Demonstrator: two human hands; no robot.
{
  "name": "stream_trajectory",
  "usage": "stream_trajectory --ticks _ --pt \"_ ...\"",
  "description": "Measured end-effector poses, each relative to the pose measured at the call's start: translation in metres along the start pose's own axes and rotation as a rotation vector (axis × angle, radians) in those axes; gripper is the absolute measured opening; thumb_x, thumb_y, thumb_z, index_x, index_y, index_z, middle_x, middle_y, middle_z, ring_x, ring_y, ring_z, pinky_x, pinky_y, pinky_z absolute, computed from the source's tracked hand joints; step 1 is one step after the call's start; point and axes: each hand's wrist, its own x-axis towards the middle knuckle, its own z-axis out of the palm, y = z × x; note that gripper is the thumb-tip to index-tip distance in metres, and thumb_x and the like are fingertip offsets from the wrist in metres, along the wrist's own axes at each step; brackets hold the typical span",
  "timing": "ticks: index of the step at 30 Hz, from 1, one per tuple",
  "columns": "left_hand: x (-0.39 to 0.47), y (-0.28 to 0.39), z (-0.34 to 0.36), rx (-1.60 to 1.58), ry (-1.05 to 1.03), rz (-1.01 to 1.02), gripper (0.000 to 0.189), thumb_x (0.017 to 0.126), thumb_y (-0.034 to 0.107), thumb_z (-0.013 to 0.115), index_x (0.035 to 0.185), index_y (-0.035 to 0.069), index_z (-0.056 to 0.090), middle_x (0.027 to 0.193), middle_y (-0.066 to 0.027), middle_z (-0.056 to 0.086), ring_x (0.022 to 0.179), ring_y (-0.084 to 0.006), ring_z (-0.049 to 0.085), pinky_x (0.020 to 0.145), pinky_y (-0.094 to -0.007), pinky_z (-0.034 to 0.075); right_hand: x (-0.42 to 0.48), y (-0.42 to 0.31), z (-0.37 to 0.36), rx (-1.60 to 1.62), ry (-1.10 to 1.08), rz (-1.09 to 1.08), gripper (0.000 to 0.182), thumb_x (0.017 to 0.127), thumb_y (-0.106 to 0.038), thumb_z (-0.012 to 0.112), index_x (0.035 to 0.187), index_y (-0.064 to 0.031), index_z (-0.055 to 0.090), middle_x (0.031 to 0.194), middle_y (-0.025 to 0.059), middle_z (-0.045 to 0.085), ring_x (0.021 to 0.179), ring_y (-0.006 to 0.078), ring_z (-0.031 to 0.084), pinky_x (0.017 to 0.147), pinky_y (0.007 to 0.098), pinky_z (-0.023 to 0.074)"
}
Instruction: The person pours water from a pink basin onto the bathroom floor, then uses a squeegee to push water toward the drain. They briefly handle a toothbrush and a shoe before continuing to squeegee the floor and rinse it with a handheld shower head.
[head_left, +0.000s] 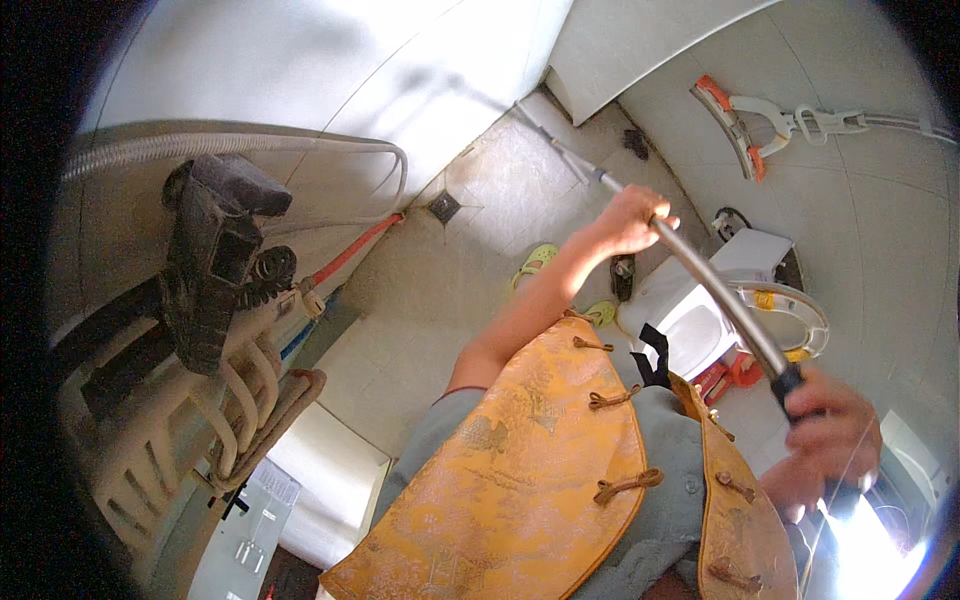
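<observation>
Both my hands hold a long metal pole that slants from lower right to upper left. My left hand (634, 217) is closed around the middle of the pole (709, 281). At the pole's near end, by a black grip, my right hand (832, 439) is closed and a little blurred. The far end is thin and reaches up to the bright wall, where its tip is hard to make out. A patterned orange vest (525, 450) with knotted fastenings covers my front, over a grey garment.
A white toilet (694, 326) is right of centre, beside a hanging seat (784, 315). A mop head (731, 124) hangs on the right wall. Black equipment (214, 255), a ribbed hose (217, 146) and a red hose (356, 249) are at left. Green clogs (538, 259) and a floor drain (444, 206) lie below.
</observation>
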Motion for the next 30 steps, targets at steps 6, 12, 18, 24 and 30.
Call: stream_trajectory --ticks 6,12,18,24,30 --pt "0.008 -0.038 -0.039 -0.048 -0.033 -0.141 0.033 0.076 0.023 0.064 0.058 0.003 0.045 0.053 -0.0105 0.044 0.051 -0.0211 0.044 0.049 -0.0351 0.034 0.058 0.023 0.048 0.061 0.088 -0.017 0.017 0.067 -0.014 0.065 0.059 -0.0097 0.050 0.060 0.0044 0.054 0.065 0.0239 0.057 0.060 0.0350 0.0506" --pt "-0.044 -0.027 -0.028 0.029 0.225 0.020 0.036 0.073 0.018 0.065 0.054 0.005 0.038 0.051 -0.0084 0.039 0.050 -0.0255 0.043 0.048 -0.0368 0.033 0.058 0.000 0.047 0.014 -0.254 -0.188 0.020 0.059 -0.019 0.069 0.067 -0.0107 0.052 0.061 0.0015 0.057 0.064 0.0236 0.061 0.058 0.0372 0.0528" --pt "-0.103 -0.010 -0.031 0.080 0.285 0.007 0.036 0.071 0.018 0.067 0.055 0.006 0.037 0.051 -0.0086 0.039 0.050 -0.0277 0.042 0.048 -0.0367 0.032 0.043 -0.024 0.058 0.092 -0.435 -0.259 0.018 0.063 -0.019 0.067 0.069 -0.0114 0.052 0.068 0.0016 0.058 0.066 0.0237 0.061 0.064 0.0400 0.0530" --pt "-0.146 0.012 -0.023 0.129 0.363 -0.102 0.036 0.071 0.019 0.064 0.053 0.005 0.037 0.051 -0.0100 0.039 0.050 -0.0283 0.042 0.050 -0.0372 0.032 0.013 -0.044 0.065 0.110 -0.461 -0.278 0.019 0.065 -0.020 0.066 0.070 -0.0107 0.051 0.069 0.0021 0.058 0.068 0.0246 0.061 0.068 0.0406 0.0521" --pt "-0.156 0.050 0.010 0.177 0.260 -0.058 0.036 0.071 0.017 0.065 0.053 0.005 0.036 0.052 -0.0107 0.041 0.051 -0.0292 0.043 0.051 -0.0387 0.033 -0.053 -0.055 0.028 0.179 -0.354 -0.253 0.017 0.071 -0.020 0.065 0.072 -0.0092 0.052 0.076 0.0052 0.061 0.070 0.0265 0.062 0.067 0.0438 0.0511"
